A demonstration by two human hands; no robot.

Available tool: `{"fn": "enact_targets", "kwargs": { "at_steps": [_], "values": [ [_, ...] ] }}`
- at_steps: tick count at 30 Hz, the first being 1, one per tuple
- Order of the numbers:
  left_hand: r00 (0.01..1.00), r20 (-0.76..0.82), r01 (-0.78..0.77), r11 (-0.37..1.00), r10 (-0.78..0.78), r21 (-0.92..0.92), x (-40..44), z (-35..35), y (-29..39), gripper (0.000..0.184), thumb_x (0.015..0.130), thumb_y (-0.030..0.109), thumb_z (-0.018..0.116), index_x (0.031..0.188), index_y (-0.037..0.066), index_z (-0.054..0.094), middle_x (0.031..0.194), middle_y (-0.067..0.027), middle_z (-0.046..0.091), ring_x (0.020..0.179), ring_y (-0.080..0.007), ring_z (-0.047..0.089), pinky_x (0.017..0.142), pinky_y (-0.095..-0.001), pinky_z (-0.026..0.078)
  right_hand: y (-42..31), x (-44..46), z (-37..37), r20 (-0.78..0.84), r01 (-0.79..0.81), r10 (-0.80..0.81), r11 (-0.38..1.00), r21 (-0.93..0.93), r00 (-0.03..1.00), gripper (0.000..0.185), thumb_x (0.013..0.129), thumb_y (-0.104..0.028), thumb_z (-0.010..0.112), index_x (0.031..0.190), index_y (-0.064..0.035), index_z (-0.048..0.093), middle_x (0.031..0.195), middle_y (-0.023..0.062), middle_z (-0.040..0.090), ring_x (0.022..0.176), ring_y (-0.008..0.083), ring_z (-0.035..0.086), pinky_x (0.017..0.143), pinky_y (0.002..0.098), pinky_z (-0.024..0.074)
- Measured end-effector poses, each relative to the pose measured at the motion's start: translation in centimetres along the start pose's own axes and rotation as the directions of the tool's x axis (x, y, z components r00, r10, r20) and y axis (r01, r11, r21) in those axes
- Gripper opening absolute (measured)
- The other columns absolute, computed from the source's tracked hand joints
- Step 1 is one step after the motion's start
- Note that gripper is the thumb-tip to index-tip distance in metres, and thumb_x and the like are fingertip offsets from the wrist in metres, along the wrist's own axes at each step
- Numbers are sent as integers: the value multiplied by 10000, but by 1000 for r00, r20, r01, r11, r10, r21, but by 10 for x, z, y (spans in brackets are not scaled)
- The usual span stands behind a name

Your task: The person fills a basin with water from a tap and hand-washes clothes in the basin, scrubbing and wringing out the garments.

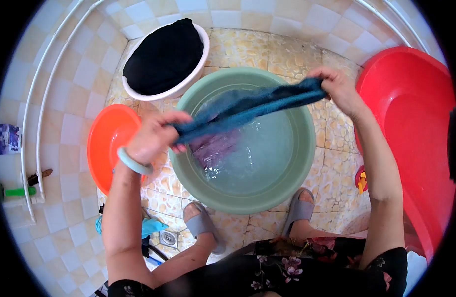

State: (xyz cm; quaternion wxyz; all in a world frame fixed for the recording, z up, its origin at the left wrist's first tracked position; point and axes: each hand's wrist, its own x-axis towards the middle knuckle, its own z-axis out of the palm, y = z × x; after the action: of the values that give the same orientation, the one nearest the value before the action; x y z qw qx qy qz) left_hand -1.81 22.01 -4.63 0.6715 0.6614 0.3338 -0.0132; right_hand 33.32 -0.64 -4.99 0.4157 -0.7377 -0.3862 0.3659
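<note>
**Teal cloth [253, 110] stretched over green tub [308, 161], gripped at both ends**

Green tub is set on the tiled floor [332, 168], part-filled with water [272, 161]. Purple cloth [215, 151] is seen in the water at the left, partly covered by the teal cloth. Far-left side is crowded by the white basin [190, 82], heaped with black cloth [163, 59]. Left side is taken up by the orange basin [104, 148], partly hidden by the left forearm [123, 203]. Right side is flanked by the red tub [416, 123], partly hidden by the right forearm [379, 153]. Near side is bracketed by two slippered feet; drain [168, 239] is visible left of them.

Hands are held well apart. Left hand [156, 136] is clamped on the near-left end of the cloth, by the tub's left rim; bracelet [134, 162] is worn at that wrist. Right hand [343, 91] is closed on the far-right end, past the right rim, fingers bent over it. Both forearms are extended forward; right elbow is slightly bent. Cloth is slanted, right end farther away. Contact with the water cannot be told.
</note>
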Motion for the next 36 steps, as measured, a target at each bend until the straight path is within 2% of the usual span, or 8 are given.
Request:
{"fn": "enact_targets", "kwargs": {
  "at_steps": [5, 11, 16, 22, 26, 29, 31, 36],
  "values": [
    [975, 222, -175, 680, 19, 712, 37, 68, -122, 306, 734, 121, 586, 1017, 9, 624, 972, -242, 628, 886, -400, 611, 791, -434, 501, 110, -12, 63, 359, 239, -38, 811, -534, 932, 213, 723, -38, 553, 902, -72, 663, 874, 146, 655, 825, 331, 621, 741, 404, 498],
    [986, 167, -156, 298, -12, 942, 33, 115, -151, 337, 756, 250, 634, 1019, 44, 587, 1056, -168, 545, 880, -342, 619, 763, -450, 507, 147, -32, 119, 476, 368, 198, 413, -833, 857, 220, 721, -134, 608, 896, -9, 654, 1000, 168, 622, 932, 332, 609, 801, 439, 486],
    [913, 309, -340, 77, 268, 937, 40, 140, -166, 492, 733, 288, 682, 1144, 52, 552, 1083, -141, 516, 867, -293, 615, 754, -434, 503, 129, -61, 164, 462, 410, -23, 501, -762, 887, 522, 775, -216, 617, 1245, -35, 484, 1096, 168, 574, 988, 340, 573, 868, 474, 447],
    [982, 183, -189, 317, 49, 929, 68, 154, -210, 378, 793, 116, 586, 1156, 25, 531, 962, -173, 617, 860, -365, 638, 744, -446, 529, 193, -45, 201, 356, 161, 195, 631, -759, 914, 453, 807, -186, 559, 1235, -45, 525, 1098, 208, 589, 985, 366, 587, 862, 463, 474],
    [998, -7, -46, 733, 69, 679, 78, 145, -176, 318, 821, 109, 560, 1124, 16, 572, 863, -158, 649, 772, -244, 654, 710, -357, 519, 184, -16, 184, 290, -213, 253, 964, -162, 923, 270, 843, -123, 468, 1051, -40, 617, 1052, 177, 632, 944, 296, 621, 852, 397, 492],
    [1000, 4, -8, 988, 8, 154, 89, 141, -140, 384, 853, 174, 577, 1216, 49, 547, 918, -74, 635, 783, -159, 607, 708, -329, 502, 124, -23, 174, 344, -441, 281, 664, 604, 896, 270, 905, -205, 481, 1117, -60, 564, 1071, 108, 611, 952, 235, 605, 852, 381, 494],
    [973, 161, 192, 965, -164, -181, 72, 156, -90, 469, 916, 250, 555, 1343, 89, 445, 1168, -41, 563, 1016, -138, 551, 815, -337, 481, 103, -25, 176, 429, -447, 128, 332, 831, 894, 312, 939, -271, 493, 1178, -72, 517, 1086, 75, 586, 956, 201, 590, 847, 365, 495],
    [951, 286, 284, 699, -118, -657, 69, 173, -86, 576, 946, 442, 495, 1388, 94, 369, 1316, -103, 487, 1192, -233, 476, 1000, -439, 363, 115, -24, 193, 182, -324, 313, 498, 804, 932, 309, 935, -264, 548, 1168, -62, 524, 1021, 69, 605, 899, 179, 600, 787, 325, 500]
  ]
}}
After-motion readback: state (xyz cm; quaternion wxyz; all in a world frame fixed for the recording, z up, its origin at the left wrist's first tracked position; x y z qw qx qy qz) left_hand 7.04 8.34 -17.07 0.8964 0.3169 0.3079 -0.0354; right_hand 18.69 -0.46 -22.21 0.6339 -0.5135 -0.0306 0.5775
